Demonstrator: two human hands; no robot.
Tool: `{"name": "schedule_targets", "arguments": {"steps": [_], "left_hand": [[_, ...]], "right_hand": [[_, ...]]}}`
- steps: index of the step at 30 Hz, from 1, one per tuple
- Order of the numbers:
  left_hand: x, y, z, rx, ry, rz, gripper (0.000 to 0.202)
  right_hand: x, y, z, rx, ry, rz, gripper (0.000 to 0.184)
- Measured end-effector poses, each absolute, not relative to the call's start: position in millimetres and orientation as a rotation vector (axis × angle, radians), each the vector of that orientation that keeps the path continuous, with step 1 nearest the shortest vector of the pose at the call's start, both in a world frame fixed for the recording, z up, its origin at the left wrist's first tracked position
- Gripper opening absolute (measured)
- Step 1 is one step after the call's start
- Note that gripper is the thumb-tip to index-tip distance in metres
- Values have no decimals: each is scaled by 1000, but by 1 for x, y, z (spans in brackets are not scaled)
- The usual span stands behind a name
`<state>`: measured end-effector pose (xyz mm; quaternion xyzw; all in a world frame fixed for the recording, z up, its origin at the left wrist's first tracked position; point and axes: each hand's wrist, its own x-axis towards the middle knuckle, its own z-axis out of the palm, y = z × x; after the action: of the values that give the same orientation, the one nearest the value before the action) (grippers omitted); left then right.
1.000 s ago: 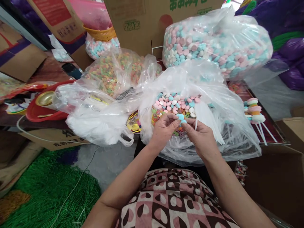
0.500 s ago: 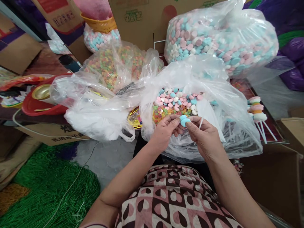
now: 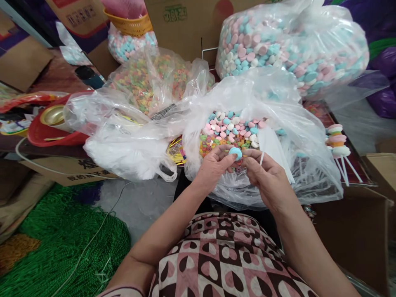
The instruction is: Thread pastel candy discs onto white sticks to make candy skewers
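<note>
There are two hands, and both are in front of the patterned shirt [image 3: 229, 251]. The left hand [image 3: 216, 165] has thumb and fingers pressed together on one blue candy [image 3: 235, 153]. The right hand [image 3: 267, 171], just beside it, is closed around one white stick [image 3: 262, 158]; its fingers hide the lower end. The blue candy is above the opened plastic bag [image 3: 318, 165], and the hands cover part of the ring candies [image 3: 207, 142] there. Behind these lie many oval candies [image 3: 227, 126], too many to count. To the right, at least three sticks come out from stacked candies [image 3: 337, 142]. Farther stands one big candy bag [image 3: 291, 49]. The blue candy looks pale, rounded and smooth.
</note>
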<state>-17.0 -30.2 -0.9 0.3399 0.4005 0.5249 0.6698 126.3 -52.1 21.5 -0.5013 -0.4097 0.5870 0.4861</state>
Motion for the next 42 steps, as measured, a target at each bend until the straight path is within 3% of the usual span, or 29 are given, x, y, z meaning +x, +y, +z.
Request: {"name": "schedule_targets", "arguments": {"steps": [7, 14, 19, 28, 42], "left_hand": [[-18, -26, -1, 614, 901, 1147, 34], [-18, -24, -5, 566, 940, 1215, 39], [-17, -24, -9, 585, 934, 1259, 40], [-13, -29, -9, 580, 865, 1252, 41], [-11, -37, -30, 1026, 1113, 1326, 33]], "right_hand": [[126, -84, 30, -1160, -917, 1526, 26], [134, -98, 7, -1325, -1354, 1510, 57], [138, -98, 6, -1423, -1569, 1346, 54], [139, -96, 1, -1507, -1542, 1351, 55], [137, -97, 3, -1386, -1202, 1583, 46]]}}
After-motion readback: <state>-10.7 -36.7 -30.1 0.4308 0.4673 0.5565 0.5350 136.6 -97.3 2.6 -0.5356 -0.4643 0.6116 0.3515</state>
